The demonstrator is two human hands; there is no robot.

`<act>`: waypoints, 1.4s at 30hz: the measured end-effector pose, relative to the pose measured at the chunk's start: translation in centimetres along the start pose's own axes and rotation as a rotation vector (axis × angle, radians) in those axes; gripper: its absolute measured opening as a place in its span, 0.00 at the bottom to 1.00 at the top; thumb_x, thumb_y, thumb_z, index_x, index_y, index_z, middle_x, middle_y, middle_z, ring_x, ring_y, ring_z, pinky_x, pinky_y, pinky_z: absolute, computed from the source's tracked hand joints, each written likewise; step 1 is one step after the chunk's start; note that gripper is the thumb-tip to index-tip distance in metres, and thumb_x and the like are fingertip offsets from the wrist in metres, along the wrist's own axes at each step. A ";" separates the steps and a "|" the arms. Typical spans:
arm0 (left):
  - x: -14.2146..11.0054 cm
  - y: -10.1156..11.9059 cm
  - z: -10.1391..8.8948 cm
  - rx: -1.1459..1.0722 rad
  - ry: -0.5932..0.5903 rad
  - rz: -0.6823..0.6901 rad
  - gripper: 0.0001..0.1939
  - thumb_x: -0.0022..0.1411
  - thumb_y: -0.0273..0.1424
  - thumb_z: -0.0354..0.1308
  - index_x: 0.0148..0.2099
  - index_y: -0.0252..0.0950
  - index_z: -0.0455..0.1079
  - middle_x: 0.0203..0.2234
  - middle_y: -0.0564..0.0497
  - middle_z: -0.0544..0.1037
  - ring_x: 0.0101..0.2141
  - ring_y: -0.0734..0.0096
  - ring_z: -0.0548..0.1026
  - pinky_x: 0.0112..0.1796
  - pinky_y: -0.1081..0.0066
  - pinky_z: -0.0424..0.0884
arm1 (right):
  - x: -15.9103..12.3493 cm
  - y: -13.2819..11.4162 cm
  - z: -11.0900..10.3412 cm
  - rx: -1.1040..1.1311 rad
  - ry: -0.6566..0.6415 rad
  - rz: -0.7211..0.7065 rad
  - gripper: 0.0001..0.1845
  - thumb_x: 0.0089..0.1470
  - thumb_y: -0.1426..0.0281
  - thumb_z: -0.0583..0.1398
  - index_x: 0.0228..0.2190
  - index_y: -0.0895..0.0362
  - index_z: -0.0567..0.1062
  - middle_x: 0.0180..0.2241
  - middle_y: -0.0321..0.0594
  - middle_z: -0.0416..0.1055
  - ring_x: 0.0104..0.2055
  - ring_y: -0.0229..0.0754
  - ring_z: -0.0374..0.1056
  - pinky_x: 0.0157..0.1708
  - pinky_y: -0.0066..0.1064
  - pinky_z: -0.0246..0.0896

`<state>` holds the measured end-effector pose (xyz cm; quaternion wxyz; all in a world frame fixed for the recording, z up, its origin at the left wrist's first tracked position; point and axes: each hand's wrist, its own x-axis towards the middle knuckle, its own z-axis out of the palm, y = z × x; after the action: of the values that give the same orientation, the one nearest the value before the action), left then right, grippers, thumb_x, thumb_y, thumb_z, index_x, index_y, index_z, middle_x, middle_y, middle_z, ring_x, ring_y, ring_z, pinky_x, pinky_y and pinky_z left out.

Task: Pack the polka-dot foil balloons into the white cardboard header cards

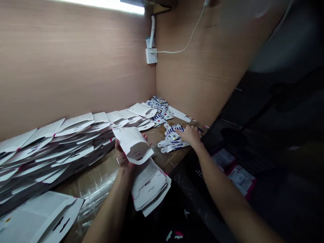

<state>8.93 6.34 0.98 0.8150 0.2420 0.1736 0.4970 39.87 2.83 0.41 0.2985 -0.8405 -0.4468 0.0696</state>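
The white pouch (126, 138) sits in the left hand (123, 156), which grips it with the thumb along one side and fingertips showing at the other; its long axis slants from far left to near right, and its gaping mouth and slotted flap point toward the person, a little rightward. To the right of the pouch, well apart, the right hand (191, 135) reaches over the cards (174, 143) with its fingers bent onto the top ones — whether they pinch one I cannot tell. The cards carry blue script; "ay" can be made out, the rest is partly covered or too small to read. Just nearer than the pouch lies a stack (150, 187) of similar pouches, fanned, flaps toward the person. Left of the pouch, overlapping rows (76, 135) of them run along the wall (76, 67), and a further pile (162, 111) of scripted cards rests beyond it, to the right. Under all this is a brown table (174, 160), shiny with clear film left of the pouch. Above and beyond the pouch, a socket (151, 56) with a white cord (186, 47) sits where two brown walls meet, below a bright lamp (108, 4). Far right of the pouch the room goes dark — pink-edged bundles (241, 179) show dimly there.
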 end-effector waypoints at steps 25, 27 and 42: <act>-2.1 0.0 0.0 -0.201 0.033 0.058 0.44 0.64 0.63 0.54 0.67 0.34 0.68 0.52 0.35 0.82 0.49 0.44 0.82 0.54 0.40 0.76 | -16.6 -10.3 0.4 0.141 -0.156 -1.117 0.27 0.59 0.83 0.51 0.58 0.61 0.70 0.54 0.58 0.77 0.60 0.55 0.72 0.59 0.50 0.69; -2.3 -0.5 0.4 -0.184 0.058 0.057 0.42 0.64 0.60 0.55 0.67 0.34 0.68 0.51 0.36 0.82 0.49 0.43 0.83 0.54 0.42 0.77 | -16.6 -10.7 1.1 0.121 -0.136 -1.073 0.21 0.60 0.82 0.50 0.50 0.59 0.73 0.45 0.54 0.79 0.51 0.54 0.76 0.53 0.46 0.72; -2.9 -0.8 0.3 -0.317 0.068 -0.005 0.43 0.62 0.62 0.54 0.63 0.31 0.70 0.44 0.36 0.84 0.47 0.42 0.83 0.55 0.36 0.74 | -17.5 -10.1 3.1 0.074 -0.035 -1.074 0.27 0.64 0.81 0.52 0.62 0.62 0.72 0.61 0.57 0.73 0.65 0.58 0.65 0.64 0.51 0.62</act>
<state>8.38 3.38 0.95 0.8378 0.0931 0.1211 0.5242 21.12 -5.39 0.95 0.3141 -0.4812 -0.8160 -0.0633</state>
